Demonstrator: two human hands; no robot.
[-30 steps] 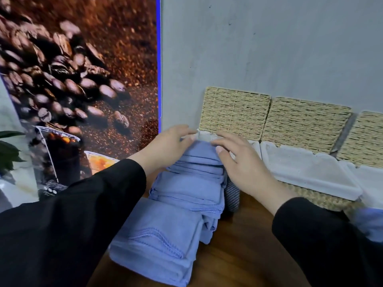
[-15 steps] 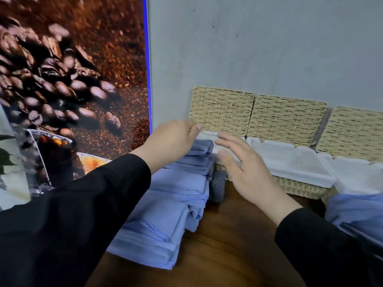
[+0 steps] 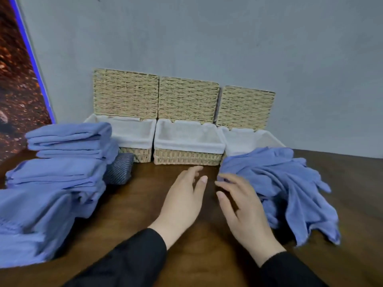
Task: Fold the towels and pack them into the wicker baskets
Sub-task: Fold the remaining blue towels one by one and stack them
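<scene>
Three wicker baskets with white liners and raised lids stand against the wall: left basket [image 3: 132, 139], middle basket [image 3: 187, 157], right basket [image 3: 244, 139]. Folded blue towels [image 3: 68, 139] are stacked in piles on the left of the table, partly covering the left basket's front corner. A heap of unfolded blue towels [image 3: 290, 183] lies on the right, in front of the right basket. My left hand [image 3: 184, 200] hovers over the bare wood, fingers relaxed, holding nothing. My right hand [image 3: 242, 212] is spread beside it, its fingertips at the heap's left edge.
A dark striped cloth bundle [image 3: 119, 169] lies between the folded stacks and the left basket. A coffee-bean poster [image 3: 18, 79] covers the wall at the far left. The brown wooden table [image 3: 145, 204] runs under my hands, and the grey wall rises behind the baskets.
Both hands have left the folded stack and moved right to the table's middle. The view has swung right, bringing all three baskets and the unfolded heap into sight.
</scene>
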